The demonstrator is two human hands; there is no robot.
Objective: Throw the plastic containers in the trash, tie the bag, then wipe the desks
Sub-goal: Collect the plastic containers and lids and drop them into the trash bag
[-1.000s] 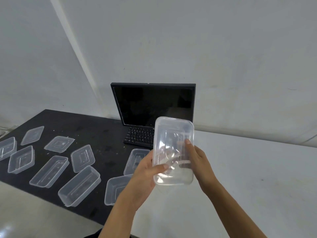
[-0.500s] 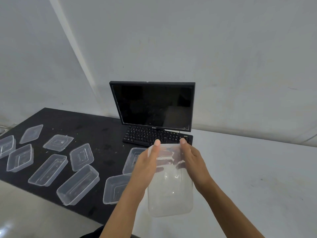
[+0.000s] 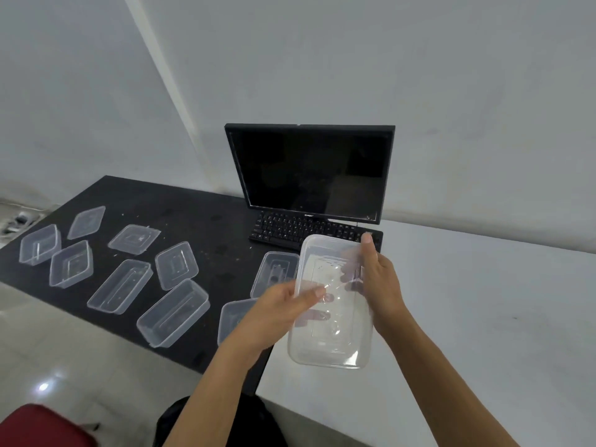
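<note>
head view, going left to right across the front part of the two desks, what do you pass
leftmost clear container → deep clear container at the front edge → left hand → held clear container → right hand → white desk

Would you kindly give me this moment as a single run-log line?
stage: clearing containers | left hand: grips clear container | right hand: grips it too | black desk: other containers lie loose
</note>
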